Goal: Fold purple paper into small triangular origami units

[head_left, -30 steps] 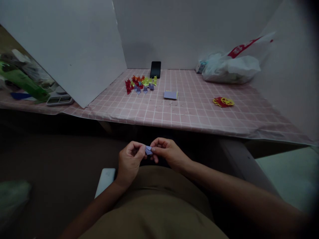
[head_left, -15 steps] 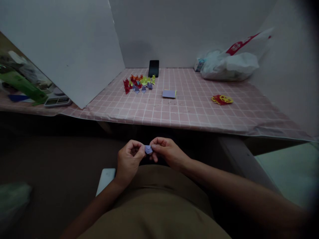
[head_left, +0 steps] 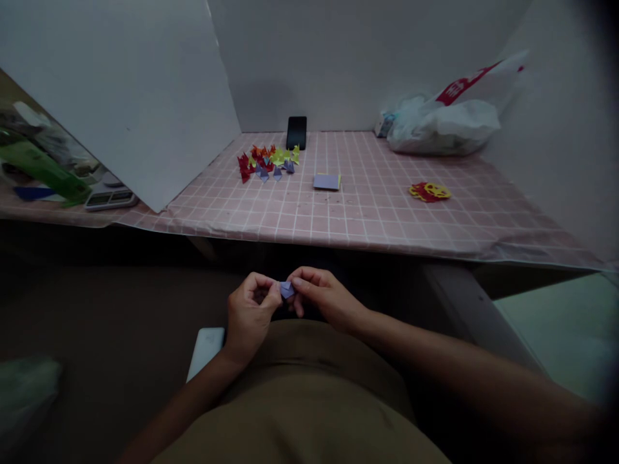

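Observation:
A small folded piece of purple paper [head_left: 286,290] is held between my two hands, over my lap and below the table's front edge. My left hand [head_left: 250,309] pinches its left side between thumb and fingers. On the opposite side, my right hand [head_left: 325,295] grips the paper with thumb and forefinger, its lower fingers curled beneath. Fold lines and a flap show on the paper's face; its edges are covered by my fingertips.
On the pink checked tablecloth [head_left: 377,219] lie several folded paper figures [head_left: 264,161], a stack of purple paper [head_left: 327,182] and red and yellow pieces [head_left: 430,191]. A phone [head_left: 296,133] leans at the back. Also present are a plastic bag [head_left: 445,125], scale [head_left: 111,197] and white device [head_left: 206,351].
The view has shifted slightly. Both hands keep their pinch on the purple paper, which has tilted a little; its flap looks slightly different.

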### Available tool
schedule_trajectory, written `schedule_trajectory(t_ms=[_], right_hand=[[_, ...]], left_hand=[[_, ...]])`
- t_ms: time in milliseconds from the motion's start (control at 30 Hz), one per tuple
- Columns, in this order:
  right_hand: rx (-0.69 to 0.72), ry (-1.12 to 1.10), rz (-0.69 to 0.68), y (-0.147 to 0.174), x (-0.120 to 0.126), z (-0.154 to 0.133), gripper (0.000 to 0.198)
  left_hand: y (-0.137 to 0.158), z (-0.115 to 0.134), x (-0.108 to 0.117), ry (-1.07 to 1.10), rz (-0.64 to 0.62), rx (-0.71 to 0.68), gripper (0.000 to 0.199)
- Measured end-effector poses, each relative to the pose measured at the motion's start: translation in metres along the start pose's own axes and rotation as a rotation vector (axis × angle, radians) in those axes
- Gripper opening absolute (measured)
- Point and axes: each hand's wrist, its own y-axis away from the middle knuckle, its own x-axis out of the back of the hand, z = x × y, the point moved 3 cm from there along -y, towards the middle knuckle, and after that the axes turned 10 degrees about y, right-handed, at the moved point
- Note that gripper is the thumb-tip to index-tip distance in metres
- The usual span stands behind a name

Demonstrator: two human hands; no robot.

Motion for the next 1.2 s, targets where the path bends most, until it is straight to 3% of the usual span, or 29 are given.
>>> schedule_trajectory(t_ms=[267,433,733,967,1200], right_hand=[[-0.014,0.059,0.037,0.0000,-0.0017,-0.0025,0.015],[-0.025,0.113,0.083,-0.0008,0.0012,-0.0003,0.014],[-0.055,0.107,0.046,0.0000,0.0017,0.0011,0.014],[-0.035,0.168,0.003,-0.0019,0.0021,0.0003,0.010],[0.056,0.299,0.100,-0.0002,0.0030,-0.0038,0.010]], left_hand=[[-0.0013,-0.0028,-0.0026,0.128,-0.042,0.086,0.012],[-0.0019,0.0017,-0.0031,0.093,-0.108,0.117,0.012],[-0.0032,-0.0036,-0.0033,0.118,-0.152,0.167,0.012],[-0.0028,-0.0011,-0.0035,0.100,-0.144,0.163,0.011],[-0.0045,-0.0014,-0.0040,0.071,-0.143,0.160,0.014]])
